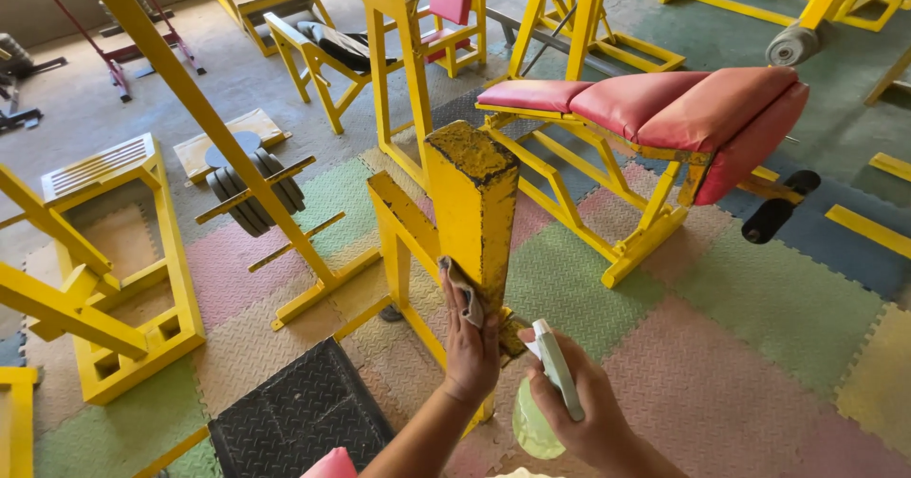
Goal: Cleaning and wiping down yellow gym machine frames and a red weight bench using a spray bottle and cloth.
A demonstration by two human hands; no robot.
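cloth (pixel 462 293), brownish, small, crumpled: my left hand (pixel 472 342) presses it flat against the near face of the yellow post (pixel 473 203), low on the post, just under a patch of chipped and dirtied paint. my fingers are together and bent over the cloth, pinning it to the metal. soft, light, limp by the look of it; i judge it folds to any shape and only stays put under palm pressure, so the hold belongs across its middle with a loose end tucked under the fingers.

spray bottle (pixel 546 393), pale green body, white trigger head: my right hand (pixel 584 412) is wrapped round its neck, fingers closed on it, nozzle tilted up toward the post and just beside the left hand. thin plastic, light i would say, likely slick if wet; best gripped at the neck where the hand already sits, forefinger free for the trigger. whether a finger rests on the trigger i cannot tell.

post: square steel upright, stiff, heavy, part of a fixed frame; rough at the worn spots, so the cloth may snag there.

round about: padded bench (pixel 664 108) in pink on a yellow frame, well apart to the right; stack of weight plates (pixel 254 188) on a peg to the left; black rubber mat (pixel 299 416) near my left forearm; floor of coloured foam tiles (pixel 759 345).
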